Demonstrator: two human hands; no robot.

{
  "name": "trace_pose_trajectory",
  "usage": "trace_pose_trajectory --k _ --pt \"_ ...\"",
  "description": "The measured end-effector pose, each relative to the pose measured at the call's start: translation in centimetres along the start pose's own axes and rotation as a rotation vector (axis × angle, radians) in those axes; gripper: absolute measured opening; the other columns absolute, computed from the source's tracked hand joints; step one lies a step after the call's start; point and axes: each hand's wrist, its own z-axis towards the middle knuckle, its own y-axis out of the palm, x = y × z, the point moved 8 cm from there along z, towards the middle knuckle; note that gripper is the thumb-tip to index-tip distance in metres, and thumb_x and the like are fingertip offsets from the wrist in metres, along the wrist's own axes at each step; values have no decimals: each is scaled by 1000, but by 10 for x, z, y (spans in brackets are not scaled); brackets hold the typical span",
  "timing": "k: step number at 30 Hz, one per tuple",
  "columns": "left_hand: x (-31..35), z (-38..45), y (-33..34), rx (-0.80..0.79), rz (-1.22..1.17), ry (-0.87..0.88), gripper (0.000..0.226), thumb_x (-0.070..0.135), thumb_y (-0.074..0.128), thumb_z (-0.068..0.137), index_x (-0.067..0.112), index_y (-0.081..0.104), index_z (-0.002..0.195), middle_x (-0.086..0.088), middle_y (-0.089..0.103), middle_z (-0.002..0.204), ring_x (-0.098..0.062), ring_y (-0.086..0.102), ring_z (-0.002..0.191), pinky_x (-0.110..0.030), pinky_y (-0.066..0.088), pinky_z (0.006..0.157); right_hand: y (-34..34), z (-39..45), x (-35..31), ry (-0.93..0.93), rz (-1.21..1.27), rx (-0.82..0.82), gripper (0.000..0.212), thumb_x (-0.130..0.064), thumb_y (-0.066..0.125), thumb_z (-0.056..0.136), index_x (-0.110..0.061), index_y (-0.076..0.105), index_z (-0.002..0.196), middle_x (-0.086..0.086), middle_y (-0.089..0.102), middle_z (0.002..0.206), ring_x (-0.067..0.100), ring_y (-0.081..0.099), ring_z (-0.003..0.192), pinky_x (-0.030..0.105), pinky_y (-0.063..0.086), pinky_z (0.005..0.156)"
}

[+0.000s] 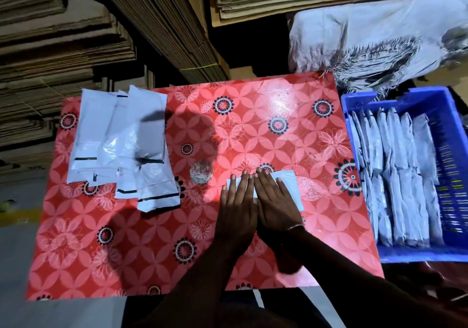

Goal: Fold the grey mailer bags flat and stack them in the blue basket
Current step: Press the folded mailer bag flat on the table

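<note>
Pressing step in hand: left hand [236, 205] and right hand [274, 201] lie side by side, palms down, fingers straight, flattening one folded mailer bag [287, 182] on the table [253, 125]; neither hand grips anything; only the bag's far edge and right side show past the fingers.

Unfolded mailer bags [121, 145]: loose overlapping pile at the table's left, well apart from the hands; several bags, black seal strips visible; exact number cannot be told.

Blue basket [448, 150]: just beside the table's right edge; holds rows of folded bags [395, 176] standing on edge, packed close; some room seems left along its right wall.

Surroundings: stacked flat cardboard [63, 36] behind the table; white woven sack [367, 36] beyond the basket.

Judgement: task well along, pile on the left not yet done; next move likely calls for gripping the flattened bag without letting the fold spring open, carrying it right, and slotting it into the basket rows.
</note>
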Motion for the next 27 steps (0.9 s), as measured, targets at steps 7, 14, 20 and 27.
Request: trace_pose_trajectory --k 7,14,20,27 --pt "1 -1 0 19 4 17 57 28 32 110 20 13 164 0 3 172 -25 -2 159 -53 16 125 -2 2 -1 -13 2 17 62 -31 42 101 -9 29 158 9 18 168 20 9 156 46 20 124" --pt "-6 -1 5 -22 23 -3 55 33 23 112 25 9 164 6 -2 172 -20 -9 158 -51 10 127 8 2 4 12 -1 -110 64 -40 25 102 -12 23 160 6 13 169 19 4 157 46 17 124" --pt "-18 -16 -7 -2 132 -41 58 41 21 110 36 -1 163 7 -7 172 -17 -9 158 -49 10 128 6 -3 21 75 -18 -202 69 -53 18 103 -22 3 162 -4 -7 169 14 -12 155 46 4 124" --pt "-45 -24 1 -20 184 -96 63 43 31 107 32 4 164 11 -4 172 -17 -4 159 -55 15 125 -12 -28 58 201 -56 -202 72 -61 15 102 -27 -12 160 -11 -22 166 10 -25 151 45 -8 124"
